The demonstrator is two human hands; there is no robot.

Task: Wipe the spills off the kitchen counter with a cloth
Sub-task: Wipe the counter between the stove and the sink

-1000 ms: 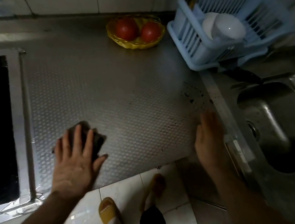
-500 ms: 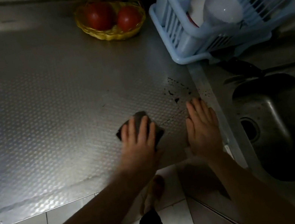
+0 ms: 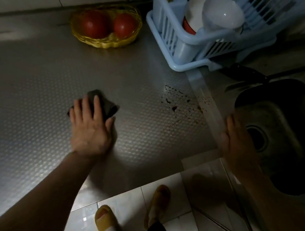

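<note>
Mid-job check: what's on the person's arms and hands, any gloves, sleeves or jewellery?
Both are bare: the left hand and right hand wear no gloves, and no sleeve, watch or ring shows. The right hand is dim and blurred, so small details are unclear.

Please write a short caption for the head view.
Left hand presses a dark cloth on the steel counter, left of dark spatters.

Dark cloth (image 3: 108,104), dimpled steel counter (image 3: 34,107), yellow basket (image 3: 110,41).

Our left arm extends forward; the left hand (image 3: 91,132) lies palm-down, fingers straight. Our right hand (image 3: 233,141) stands edge-on, fingers straight, at the countertop (image 3: 32,95) front right corner.
</note>
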